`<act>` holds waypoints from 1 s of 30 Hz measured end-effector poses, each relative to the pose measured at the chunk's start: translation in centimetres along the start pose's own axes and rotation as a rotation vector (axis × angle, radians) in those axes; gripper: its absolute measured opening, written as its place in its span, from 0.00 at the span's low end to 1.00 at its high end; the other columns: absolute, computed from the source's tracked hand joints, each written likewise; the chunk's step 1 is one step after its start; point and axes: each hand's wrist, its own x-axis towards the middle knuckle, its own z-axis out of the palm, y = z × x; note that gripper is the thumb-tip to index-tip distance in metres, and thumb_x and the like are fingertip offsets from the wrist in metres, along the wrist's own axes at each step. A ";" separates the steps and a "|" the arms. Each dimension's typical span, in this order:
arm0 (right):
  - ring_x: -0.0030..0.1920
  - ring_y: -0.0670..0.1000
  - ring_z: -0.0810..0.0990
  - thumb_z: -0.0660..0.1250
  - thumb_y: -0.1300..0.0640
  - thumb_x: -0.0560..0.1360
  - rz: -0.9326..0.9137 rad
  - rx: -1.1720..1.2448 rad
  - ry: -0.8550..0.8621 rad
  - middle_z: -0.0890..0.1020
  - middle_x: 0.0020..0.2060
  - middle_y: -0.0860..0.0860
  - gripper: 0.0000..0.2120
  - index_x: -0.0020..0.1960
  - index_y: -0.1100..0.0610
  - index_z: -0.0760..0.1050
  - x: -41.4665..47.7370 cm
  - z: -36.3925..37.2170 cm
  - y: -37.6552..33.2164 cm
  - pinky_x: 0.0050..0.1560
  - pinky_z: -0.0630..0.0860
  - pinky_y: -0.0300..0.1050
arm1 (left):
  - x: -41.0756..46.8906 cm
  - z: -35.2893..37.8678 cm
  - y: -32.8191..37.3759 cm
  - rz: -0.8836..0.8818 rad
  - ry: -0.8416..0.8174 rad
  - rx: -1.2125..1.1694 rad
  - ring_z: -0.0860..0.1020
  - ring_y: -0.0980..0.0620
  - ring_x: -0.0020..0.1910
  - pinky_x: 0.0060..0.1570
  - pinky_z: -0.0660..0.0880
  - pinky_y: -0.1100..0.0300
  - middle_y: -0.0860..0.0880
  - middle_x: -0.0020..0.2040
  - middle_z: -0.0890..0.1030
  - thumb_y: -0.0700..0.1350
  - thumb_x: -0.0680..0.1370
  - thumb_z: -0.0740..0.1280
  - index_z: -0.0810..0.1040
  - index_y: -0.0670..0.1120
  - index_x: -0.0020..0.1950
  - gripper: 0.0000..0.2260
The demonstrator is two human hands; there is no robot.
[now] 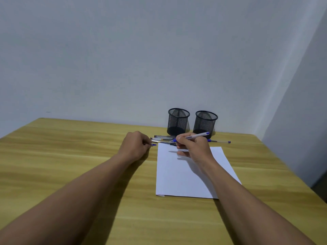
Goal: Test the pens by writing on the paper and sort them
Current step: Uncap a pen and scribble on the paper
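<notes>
So the right hand (192, 147) is gripping a clear pen (196, 136) with a blue end, hovering over the top edge of the paper (185, 177). The tip is hiding behind the fingers, so I can't tell if it's touching. The left hand (136, 145) is sitting just left of the paper's top corner, fingers curled and pinching a small blue piece (153, 144), maybe a cap. A few loose pens (164, 138) are lying right above the paper, another pen (220, 141) off its top right. Two black mesh cups (178, 122) are standing behind the paper on the wooden table (70, 156).
</notes>
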 end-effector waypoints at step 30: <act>0.36 0.54 0.76 0.68 0.66 0.79 -0.124 -0.210 -0.079 0.79 0.35 0.62 0.06 0.49 0.70 0.80 4.1 2.3 2.8 0.30 0.72 0.40 | -7.2 1.3 1.8 0.177 -0.028 0.200 0.75 0.51 0.53 0.46 0.67 0.56 0.53 0.48 0.79 0.63 0.75 0.62 0.80 0.54 0.53 0.17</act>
